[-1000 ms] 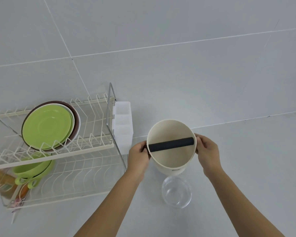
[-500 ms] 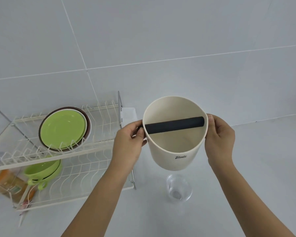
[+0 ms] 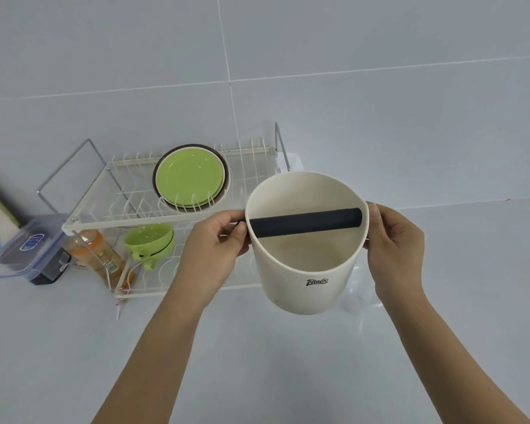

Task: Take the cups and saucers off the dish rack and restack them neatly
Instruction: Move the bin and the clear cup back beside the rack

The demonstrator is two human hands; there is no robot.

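Cream cylindrical bin with black crossbar, centre frame, gripped at rim edges by left hand and right hand; green saucers and green cups racked at left in white wire dish rack.

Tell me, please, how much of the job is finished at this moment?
Nothing looks done yet. Both hands, left and right, hold a cream container above the counter. Left to do: the green saucers stand on the dish rack top tier, and the green cups sit below.
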